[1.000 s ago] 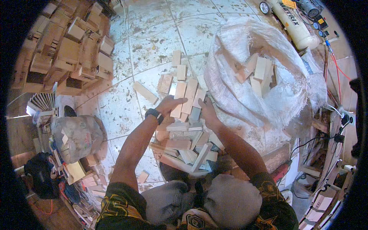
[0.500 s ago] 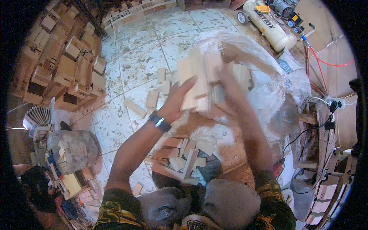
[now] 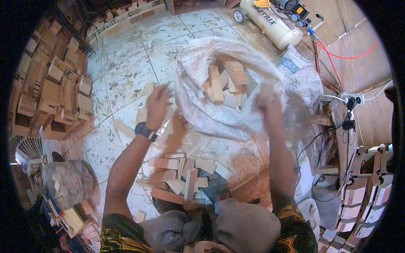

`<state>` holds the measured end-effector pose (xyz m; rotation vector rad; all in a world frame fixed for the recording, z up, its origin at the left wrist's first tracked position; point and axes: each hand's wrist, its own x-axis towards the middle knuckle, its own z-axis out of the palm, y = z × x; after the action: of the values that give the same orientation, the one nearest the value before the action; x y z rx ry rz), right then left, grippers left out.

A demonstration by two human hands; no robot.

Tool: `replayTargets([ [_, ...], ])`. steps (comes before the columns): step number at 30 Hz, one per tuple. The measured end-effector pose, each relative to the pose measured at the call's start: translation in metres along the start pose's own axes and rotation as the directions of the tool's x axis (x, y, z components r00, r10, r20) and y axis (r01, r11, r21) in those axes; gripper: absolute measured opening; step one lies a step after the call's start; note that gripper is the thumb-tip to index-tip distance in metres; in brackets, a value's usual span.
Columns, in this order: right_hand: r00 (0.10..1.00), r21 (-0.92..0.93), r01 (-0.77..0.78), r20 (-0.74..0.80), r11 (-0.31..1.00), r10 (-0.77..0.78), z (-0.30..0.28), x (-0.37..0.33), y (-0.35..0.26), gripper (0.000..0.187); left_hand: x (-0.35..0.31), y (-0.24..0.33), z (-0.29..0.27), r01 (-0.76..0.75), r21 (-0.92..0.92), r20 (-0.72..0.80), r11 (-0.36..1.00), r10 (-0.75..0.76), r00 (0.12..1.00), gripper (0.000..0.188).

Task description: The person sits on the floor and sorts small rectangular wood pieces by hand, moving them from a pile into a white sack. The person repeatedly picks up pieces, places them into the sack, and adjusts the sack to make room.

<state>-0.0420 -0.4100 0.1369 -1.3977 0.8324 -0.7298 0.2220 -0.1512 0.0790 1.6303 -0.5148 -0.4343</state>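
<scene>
A white woven sack (image 3: 202,116) lies on the floor in front of me with its mouth spread wide. Several wooden blocks (image 3: 216,86) show inside it. My left hand (image 3: 158,103), with a watch on the wrist, hovers left of the sack. Its fingers are apart and nothing is in them. Small wood pieces (image 3: 141,114) lie on the tiles beside that hand. At the sack's right rim is my right hand (image 3: 268,96). Motion smears its fingers, so whether it grips the fabric is unclear.
Wood offcuts (image 3: 190,183) are heaped close to my knees. Stacked wooden boxes (image 3: 52,90) line the left side. A filled sack (image 3: 69,183) stands at lower left. Far right are an air compressor (image 3: 272,23) with a red hose and a power socket (image 3: 354,100) with cables.
The bundle of wood pieces between my hands has been let go, and blocks now show in the sack. My hands have moved apart. The whole view has shifted, with things further left in it.
</scene>
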Motion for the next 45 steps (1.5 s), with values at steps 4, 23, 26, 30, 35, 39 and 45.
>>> replayTargets([
  [4, 0.980, -0.293, -0.057, 0.167, 0.954, 0.110, 0.044, -0.073, 0.036, 0.044, 0.008, -0.063, -0.065, 0.197, 0.375, -0.263, 0.906, -0.100, 0.960, 0.037],
  [23, 0.961, -0.713, 0.225, 0.273, 0.664, -0.032, 0.033, 0.013, 0.021, 0.051, 0.124, -0.141, -0.048, 0.172, 0.915, -0.144, 0.365, -0.103, 0.984, 0.067],
  [26, 0.967, -0.828, 0.243, 0.248, 0.505, -0.059, 0.037, 0.019, 0.034, 0.050, 0.137, -0.131, -0.060, 0.190, 0.861, -0.148, 0.471, -0.124, 0.981, 0.061],
  [30, 0.990, -0.796, -0.132, -0.139, 0.591, 0.034, 0.018, 0.045, 0.036, 0.050, 0.117, -0.126, -0.091, -0.028, 0.922, 0.022, 0.386, 0.019, 1.000, 0.065],
  [35, 0.986, -0.806, 0.019, -0.083, 0.592, -0.144, 0.013, 0.065, 0.040, 0.055, 0.045, -0.124, -0.116, -0.346, 0.856, 0.396, 0.383, -0.058, 0.916, 0.057],
  [39, 0.923, -0.510, 0.252, -0.128, 0.823, -0.362, 0.031, 0.020, 0.029, 0.048, -0.003, -0.123, -0.122, -0.413, 0.799, 0.446, 0.437, 0.030, 0.894, 0.059],
  [45, 0.777, -0.535, 0.558, 0.606, 0.635, -0.173, 0.065, -0.122, 0.066, 0.051, -0.017, -0.129, -0.126, -0.164, 0.873, 0.224, 0.459, -0.078, 0.972, 0.057],
])
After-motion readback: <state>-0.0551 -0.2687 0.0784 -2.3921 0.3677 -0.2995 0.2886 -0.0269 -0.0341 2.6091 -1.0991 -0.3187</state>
